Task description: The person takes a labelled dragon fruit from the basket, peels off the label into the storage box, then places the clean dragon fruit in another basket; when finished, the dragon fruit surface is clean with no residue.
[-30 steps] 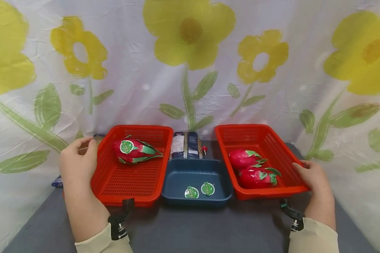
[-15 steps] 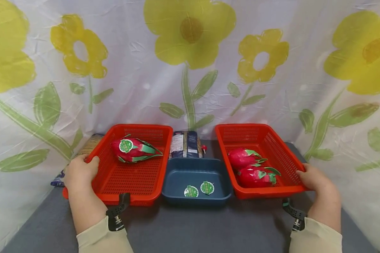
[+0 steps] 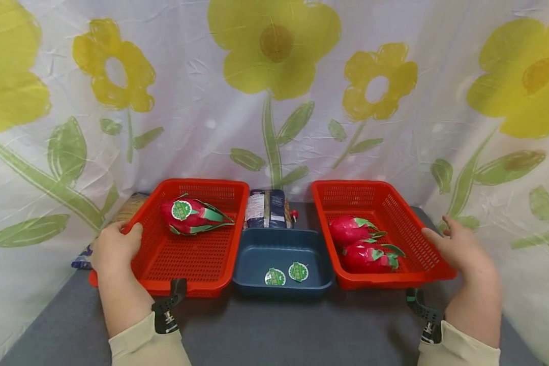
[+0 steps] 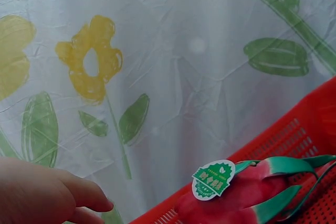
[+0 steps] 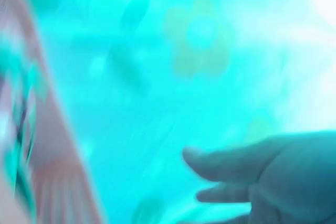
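My left hand [image 3: 116,249] grips the left rim of a red plastic basket [image 3: 183,264], thumb on the inner side, the other fingers mostly hidden outside. A dragon fruit [image 3: 189,216] with a green-and-white label lies inside; the left wrist view shows this fruit [image 4: 236,198] close up. Over the right rim of a second red basket [image 3: 361,278], my right hand [image 3: 464,249] is raised with fingers spread, holding nothing. Two dragon fruits [image 3: 349,230] lie in that basket along its left side. In the blurred right wrist view the right hand [image 5: 283,177] has extended fingers.
Between the baskets sits a dark blue tray [image 3: 283,290] holding two round green labels [image 3: 298,272]. Behind it lie a printed food packet [image 3: 267,208] and a small red thing [image 3: 295,214]. Another packet [image 3: 132,207] is partly behind the left basket. A flowered curtain [image 3: 187,142] hangs at the back.
My left hand has come down onto the left basket's rim and gripped it. My right hand has let go of the right basket, whose near right corner has shifted slightly right.
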`<state>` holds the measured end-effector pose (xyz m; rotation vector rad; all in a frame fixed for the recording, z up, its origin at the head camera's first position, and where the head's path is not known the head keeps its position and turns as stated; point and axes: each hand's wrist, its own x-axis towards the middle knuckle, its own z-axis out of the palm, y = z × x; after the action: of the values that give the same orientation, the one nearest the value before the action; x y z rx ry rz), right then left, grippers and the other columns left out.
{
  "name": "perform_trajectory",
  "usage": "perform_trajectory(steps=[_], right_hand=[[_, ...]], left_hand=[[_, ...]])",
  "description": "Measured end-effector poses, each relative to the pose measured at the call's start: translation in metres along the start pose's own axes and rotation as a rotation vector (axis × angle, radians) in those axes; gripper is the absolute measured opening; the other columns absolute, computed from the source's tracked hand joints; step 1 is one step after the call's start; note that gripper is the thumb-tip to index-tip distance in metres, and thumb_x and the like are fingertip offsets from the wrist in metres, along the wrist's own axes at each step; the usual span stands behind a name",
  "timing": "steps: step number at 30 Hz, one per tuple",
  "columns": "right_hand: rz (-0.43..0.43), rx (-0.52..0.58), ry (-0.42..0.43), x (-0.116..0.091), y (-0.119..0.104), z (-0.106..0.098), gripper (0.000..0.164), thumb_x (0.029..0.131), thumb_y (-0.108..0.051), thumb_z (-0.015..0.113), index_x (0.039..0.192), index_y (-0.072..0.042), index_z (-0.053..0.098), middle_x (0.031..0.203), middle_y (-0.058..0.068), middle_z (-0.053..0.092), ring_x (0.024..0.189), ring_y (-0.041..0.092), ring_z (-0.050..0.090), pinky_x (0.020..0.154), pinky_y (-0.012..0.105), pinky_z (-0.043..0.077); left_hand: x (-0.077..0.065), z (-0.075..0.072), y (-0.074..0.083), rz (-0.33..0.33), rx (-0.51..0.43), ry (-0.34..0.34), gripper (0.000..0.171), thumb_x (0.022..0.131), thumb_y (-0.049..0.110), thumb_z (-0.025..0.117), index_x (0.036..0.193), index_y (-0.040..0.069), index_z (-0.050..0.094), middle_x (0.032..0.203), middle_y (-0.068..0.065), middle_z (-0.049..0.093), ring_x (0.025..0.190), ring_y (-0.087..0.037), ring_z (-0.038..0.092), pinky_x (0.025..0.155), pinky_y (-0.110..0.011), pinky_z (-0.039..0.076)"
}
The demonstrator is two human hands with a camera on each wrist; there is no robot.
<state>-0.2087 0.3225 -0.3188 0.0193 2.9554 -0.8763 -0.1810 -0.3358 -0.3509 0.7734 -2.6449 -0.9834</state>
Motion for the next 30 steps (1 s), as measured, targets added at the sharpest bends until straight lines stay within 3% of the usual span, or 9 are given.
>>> perform_trajectory(steps=[6,9,12,17,22,27,30], right_hand=[[-0.310,-0.016,0.310,-0.035,-0.096,0.014,0.079,0.102,-0.033,0.062,0.162,-0.001,0.022,0.141,0.033,0.044,0.125,0.053,0.044,0.096,0.072,0.039],[-0.461,0.022,0.373,-0.046,-0.138,0.037,0.073,0.096,-0.025,0.072,0.159,-0.008,0.037,0.139,0.022,0.050,0.123,0.042,0.049,0.094,0.066,0.047],[-0.558,0.008,0.382,-0.046,-0.175,0.062,0.069,0.092,-0.024,0.077,0.153,-0.013,0.048,0.137,0.014,0.055,0.121,0.033,0.054,0.092,0.057,0.053],[-0.706,-0.067,0.330,-0.029,-0.232,0.102,0.061,0.090,-0.029,0.079,0.145,-0.014,0.058,0.130,0.008,0.061,0.111,0.023,0.060,0.091,0.044,0.056],[-0.791,-0.098,0.149,-0.002,-0.286,0.147,0.054,0.095,-0.029,0.074,0.144,-0.014,0.059,0.127,0.005,0.063,0.109,0.019,0.062,0.090,0.037,0.055],[-0.755,-0.084,-0.083,0.032,-0.321,0.220,0.053,0.097,-0.028,0.070,0.146,-0.011,0.056,0.128,0.007,0.061,0.109,0.018,0.059,0.093,0.033,0.052],[-0.690,-0.132,-0.088,0.047,-0.331,0.257,0.059,0.094,-0.025,0.072,0.148,-0.009,0.053,0.133,0.009,0.060,0.115,0.019,0.060,0.100,0.032,0.050]], left_hand=[[-0.001,-0.003,-0.003,0.001,-0.010,0.002,0.067,0.104,0.041,0.038,0.154,-0.004,0.038,0.141,-0.037,0.046,0.120,-0.056,0.043,0.096,-0.068,0.038],[-0.001,-0.002,-0.004,0.004,-0.010,0.002,0.068,0.104,0.042,0.038,0.153,-0.005,0.038,0.142,-0.037,0.046,0.121,-0.056,0.043,0.097,-0.068,0.038],[0.000,-0.001,-0.003,0.009,-0.008,0.003,0.068,0.104,0.043,0.038,0.153,-0.004,0.039,0.142,-0.037,0.046,0.121,-0.056,0.042,0.096,-0.068,0.038],[-0.001,0.000,-0.004,0.000,-0.006,-0.004,0.068,0.104,0.043,0.039,0.154,-0.003,0.039,0.139,-0.036,0.047,0.122,-0.057,0.038,0.092,-0.068,0.037],[-0.001,-0.002,-0.006,-0.009,-0.002,-0.013,0.068,0.104,0.044,0.038,0.154,-0.002,0.038,0.139,-0.036,0.047,0.120,-0.056,0.041,0.091,-0.068,0.038],[0.000,-0.001,-0.005,-0.011,-0.006,-0.009,0.067,0.104,0.044,0.039,0.154,-0.001,0.040,0.136,-0.035,0.049,0.118,-0.054,0.042,0.089,-0.067,0.038],[0.001,0.000,-0.003,-0.013,-0.007,-0.009,0.066,0.104,0.043,0.039,0.153,-0.001,0.042,0.135,-0.034,0.051,0.115,-0.053,0.046,0.088,-0.067,0.039]])
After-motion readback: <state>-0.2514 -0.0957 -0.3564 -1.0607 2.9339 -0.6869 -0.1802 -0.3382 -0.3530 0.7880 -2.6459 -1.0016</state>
